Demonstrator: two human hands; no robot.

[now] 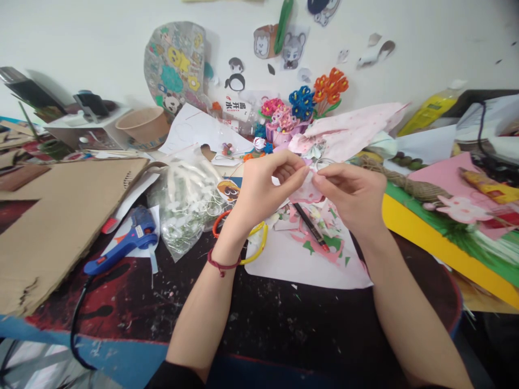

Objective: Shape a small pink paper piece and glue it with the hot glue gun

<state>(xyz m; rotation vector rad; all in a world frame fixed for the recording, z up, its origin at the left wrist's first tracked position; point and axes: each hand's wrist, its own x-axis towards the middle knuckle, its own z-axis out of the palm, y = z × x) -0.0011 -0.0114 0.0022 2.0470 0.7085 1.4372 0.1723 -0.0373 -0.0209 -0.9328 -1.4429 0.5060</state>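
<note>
Between my two hands is a small pale pink piece with darker pink spots (307,190), raised above the middle of the table; whether it is paper or cloth I cannot tell. My left hand (272,186) pinches its upper left edge between thumb and fingers. From the other side, my right hand (352,193) grips it with thumb and forefinger, the fingertips of both hands nearly meeting. Below them lies a white sheet (300,267) strewn with pink and green paper scraps (332,246). A black pencil with a red end (311,227) rests on the scraps.
A blue glue gun (125,246) lies left, its cord running over the table's front edge. Beside it are a clear plastic bag (184,208) and large cardboard (77,216). Beaded flowers (302,102) stand at the back. At right are twine (421,186) and a yellow-edged board (441,246).
</note>
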